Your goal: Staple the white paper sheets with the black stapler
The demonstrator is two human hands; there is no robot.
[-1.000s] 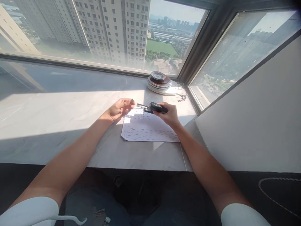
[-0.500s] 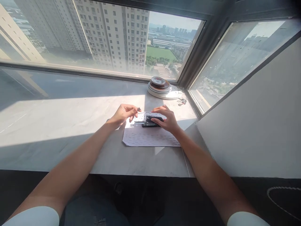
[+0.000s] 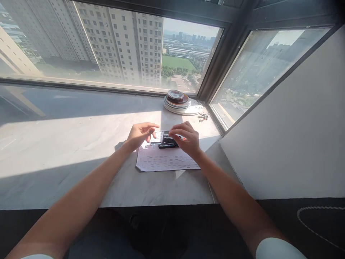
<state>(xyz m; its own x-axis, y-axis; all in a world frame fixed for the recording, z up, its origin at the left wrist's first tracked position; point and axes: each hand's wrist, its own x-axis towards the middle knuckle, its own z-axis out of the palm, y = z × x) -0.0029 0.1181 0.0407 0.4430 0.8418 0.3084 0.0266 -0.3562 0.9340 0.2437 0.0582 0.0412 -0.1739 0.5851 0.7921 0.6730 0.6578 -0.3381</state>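
A black stapler [image 3: 169,141] lies on a printed sheet of paper [image 3: 164,162], its silver staple tray [image 3: 155,143] sticking out to the left. Over the stapler, my right hand [image 3: 187,138] pinches a small dark piece [image 3: 166,132] that looks like a strip of staples. My left hand [image 3: 141,133] hovers above the paper's left edge, left of the tray. Its fingers are apart and hold nothing that I can see. Part of the stapler's right end is hidden behind my right hand.
A stack of plates [image 3: 178,104] stands by the window corner, with a bunch of keys [image 3: 203,117] nearby. The marble sill [image 3: 81,144] ends at a front edge before me. A white wall [image 3: 283,144] rises on the right.
The small dark piece was in my left hand's pinch; now it is at my right fingertips. My left fingers have opened. My right hand has lifted its grip from the stapler. The view has shifted slightly.
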